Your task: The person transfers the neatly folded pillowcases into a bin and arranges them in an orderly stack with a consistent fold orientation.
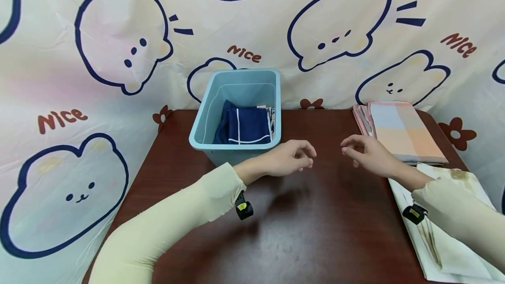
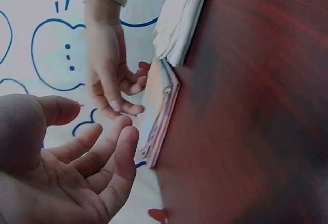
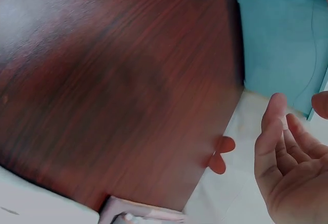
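My left hand (image 1: 287, 157) hovers over the table just right of the blue plastic bin (image 1: 236, 147), its fingers loosely bent around nothing. Facing it, my right hand (image 1: 370, 154) is also in the air, with fingers relaxed and nothing between them. Inside the bin lie folded navy cloths (image 1: 249, 124) with white lines, and some patterned cloth edges beside them. Nearest to the right hand is a folded checked cloth (image 1: 406, 130) in pink, orange and pale blue. In the left wrist view the left palm (image 2: 66, 183) shows bare; so does the right palm (image 3: 302, 183) in its own view.
Folded white cloth (image 1: 453, 231) with brownish stains lies along the right side of the dark red-brown table (image 1: 307, 236), under the right forearm. A printed curtain (image 1: 252, 21) with bear drawings hangs behind and at both sides.
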Motion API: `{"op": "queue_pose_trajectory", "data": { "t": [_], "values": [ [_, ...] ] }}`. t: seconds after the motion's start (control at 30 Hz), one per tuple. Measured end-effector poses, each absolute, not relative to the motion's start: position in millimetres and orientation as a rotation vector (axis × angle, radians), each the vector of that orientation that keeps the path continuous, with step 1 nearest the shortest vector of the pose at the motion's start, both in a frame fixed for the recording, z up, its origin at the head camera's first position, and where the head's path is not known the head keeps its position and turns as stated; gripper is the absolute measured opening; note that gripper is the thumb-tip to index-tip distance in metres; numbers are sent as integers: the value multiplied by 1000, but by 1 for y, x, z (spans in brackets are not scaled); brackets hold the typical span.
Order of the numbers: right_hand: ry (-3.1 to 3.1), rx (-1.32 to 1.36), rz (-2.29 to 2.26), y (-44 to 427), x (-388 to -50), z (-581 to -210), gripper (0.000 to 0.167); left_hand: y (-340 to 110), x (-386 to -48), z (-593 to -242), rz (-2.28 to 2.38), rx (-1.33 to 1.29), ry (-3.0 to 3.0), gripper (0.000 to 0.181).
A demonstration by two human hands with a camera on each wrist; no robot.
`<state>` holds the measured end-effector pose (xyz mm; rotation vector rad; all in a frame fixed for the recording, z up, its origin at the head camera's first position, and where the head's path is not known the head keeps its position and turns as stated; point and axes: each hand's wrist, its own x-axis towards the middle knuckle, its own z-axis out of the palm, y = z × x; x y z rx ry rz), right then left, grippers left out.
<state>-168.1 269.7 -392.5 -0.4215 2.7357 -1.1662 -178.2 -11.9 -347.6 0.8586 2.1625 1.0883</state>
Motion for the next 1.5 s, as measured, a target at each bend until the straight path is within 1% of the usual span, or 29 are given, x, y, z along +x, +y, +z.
{"op": "queue_pose_trajectory", "data": {
  "t": [0.27,0.6,0.87,1.03,1.27,1.5],
  "values": [
    [2784,-412,-1074,281,-159,-402,24,-6,-174,-368,1082,806,2127,21],
    [2866,-433,-908,303,-148,-412,24,-2,-176,-382,1117,780,2110,20],
    [2926,-380,-750,325,-141,-420,28,3,-175,-397,1147,719,2102,19],
    [2965,-361,-639,336,-137,-424,26,8,-171,-403,1088,703,2102,19],
    [2969,-332,-448,354,-135,-424,25,13,-164,-407,1065,703,2094,25],
    [2950,-264,-387,363,-130,-429,27,20,-159,-423,1053,696,2062,25]
  ]
}}
